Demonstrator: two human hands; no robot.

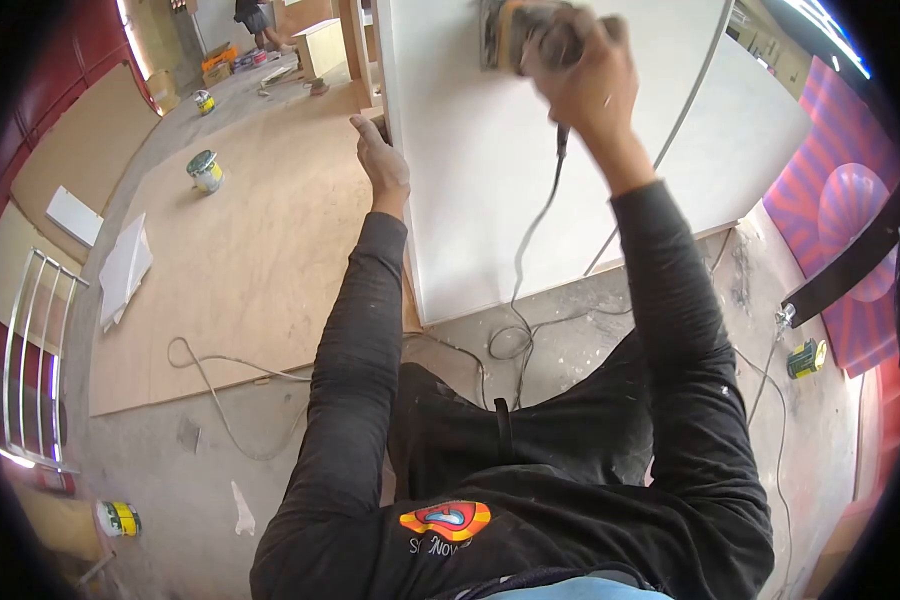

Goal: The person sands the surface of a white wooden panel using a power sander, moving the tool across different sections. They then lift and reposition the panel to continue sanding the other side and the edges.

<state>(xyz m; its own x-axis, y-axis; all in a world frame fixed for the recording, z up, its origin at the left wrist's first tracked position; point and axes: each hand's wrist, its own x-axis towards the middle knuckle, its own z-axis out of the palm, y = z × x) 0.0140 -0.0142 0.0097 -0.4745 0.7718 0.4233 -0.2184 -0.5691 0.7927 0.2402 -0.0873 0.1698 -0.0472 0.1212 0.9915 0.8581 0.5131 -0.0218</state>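
High on a white panel (pixel 460 180), my right hand (pixel 598 95) is wrapped around an electric sander (pixel 515 30). The sander's flat pad faces the panel, and part of its body is hidden under my fingers. A dark power cord (pixel 523 250) hangs from the tool and loops on the floor. My left hand (pixel 382 165), dusty and with fingers stretched upward, is at the panel's left edge; some of its fingers are turned out of sight.
A large plywood sheet (pixel 240 270) lies on the floor to the left, bearing a paint can (pixel 205 172) and white offcuts (pixel 127 270). Cords cross the concrete floor (pixel 560 350) near my legs. Another can (pixel 806 358) stands at right. A person (pixel 257 22) is far back.
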